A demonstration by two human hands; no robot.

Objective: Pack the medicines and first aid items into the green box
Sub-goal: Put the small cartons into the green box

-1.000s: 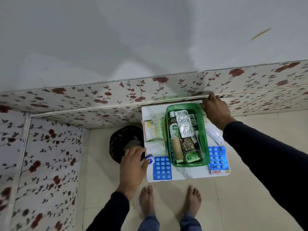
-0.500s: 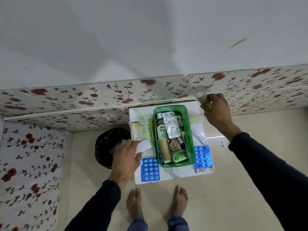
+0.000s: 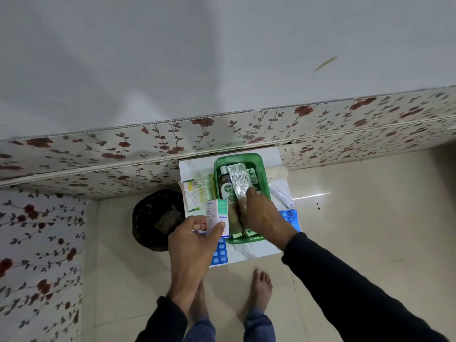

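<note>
— What do the hands have right now?

— My left hand [image 3: 195,239] is clamped on a small white-and-teal Optibec carton [image 3: 218,217], thumb on one side and fingers on the other, holding it upright just off the near-left corner of the green box [image 3: 262,174]. My right hand [image 3: 261,213] is down inside the box, fingers loosely spread and gripping nothing that I can see; the index fingertip [image 3: 249,191] presses on the near end of a silver foil blister strip [image 3: 238,180].

— And the box itself?

— It sits on the white marble-look tabletop [image 3: 254,250], pushed close to the floral wall panel [image 3: 148,144]. Inside, a Dettol bottle [image 3: 226,186] lies along the left wall, touching the foil strip beside it. A brown tube-like item [image 3: 233,215] lies nearer me, partly under my right hand, and a small green pack [image 3: 237,234] shows at the near wall. What else my hand covers, I cannot tell.

— What's outside the box?

— To its left, a sachet pack with green and yellow print [image 3: 196,191] lies flat on the tabletop. A blue tablet blister [image 3: 219,253] shows below my left hand, and another blue blister [image 3: 291,218] peeks out to the right of my right wrist. A clear wrapped item [image 3: 280,195] lies right of the box, too blurred to name. A black bin [image 3: 154,218] stands on the floor left of the tabletop.
</note>
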